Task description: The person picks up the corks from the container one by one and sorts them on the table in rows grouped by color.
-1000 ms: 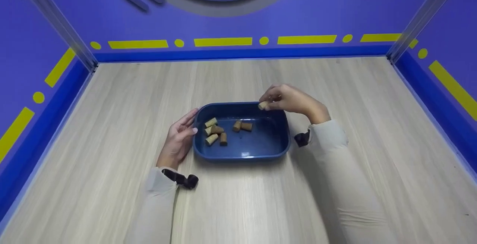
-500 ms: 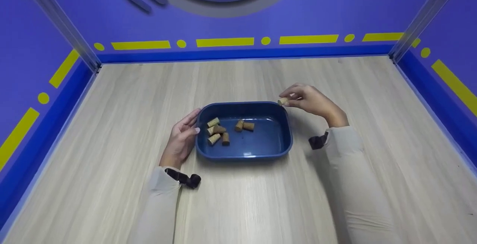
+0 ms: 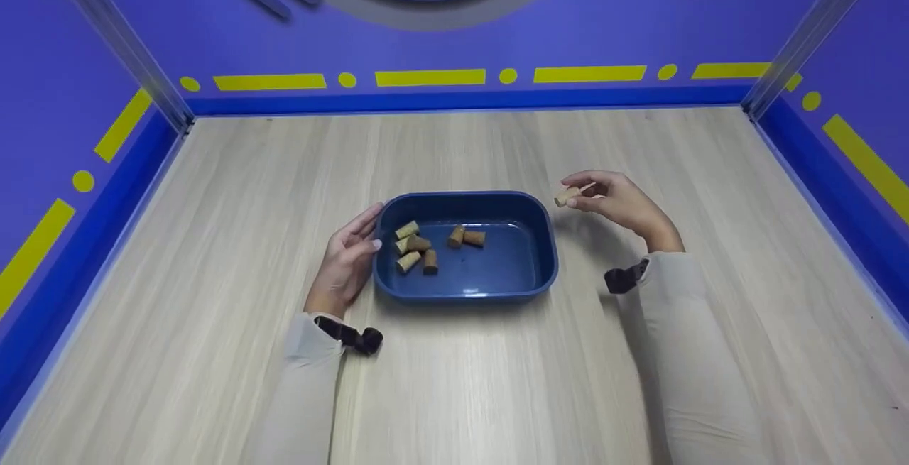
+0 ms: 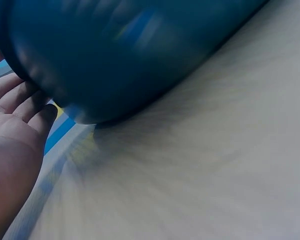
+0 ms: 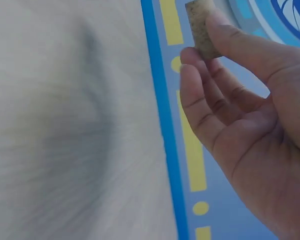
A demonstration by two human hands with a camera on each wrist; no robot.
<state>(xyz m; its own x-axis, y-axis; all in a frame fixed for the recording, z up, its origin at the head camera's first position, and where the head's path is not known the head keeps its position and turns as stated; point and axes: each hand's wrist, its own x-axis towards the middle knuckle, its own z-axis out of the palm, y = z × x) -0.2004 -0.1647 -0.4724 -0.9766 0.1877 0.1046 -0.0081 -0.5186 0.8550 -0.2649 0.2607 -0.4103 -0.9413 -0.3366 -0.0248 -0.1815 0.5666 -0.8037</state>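
A dark blue rectangular plastic tub (image 3: pixel 497 264) sits on the wooden table in the head view. My left hand (image 3: pixel 341 266) grips its left side, thumb over the rim and fingers along the outer wall; the left wrist view has those fingers (image 4: pixel 19 95) against the tub. Just past the tub's right rim, my right hand (image 3: pixel 625 207) pinches a cork (image 3: pixel 566 197) above the table. Seen from the right wrist, the cork (image 5: pixel 204 30) is between thumb and fingertips. Inside the tub, several corks (image 3: pixel 409 262) cluster at the left, and a pair of corks (image 3: pixel 466 238) lies near the middle.
The pale wooden table (image 3: pixel 469 387) extends on every side of the tub. A purple-blue back wall (image 3: pixel 440 46) with yellow dashes closes the far side, and similar panels stand at left and right. Each wrist wears a black strap camera (image 3: pixel 625 279).
My right hand has moved rightward with the cork, from over the tub's far right corner to outside its rim. The left hand stays on the tub, and the corks inside lie as before.
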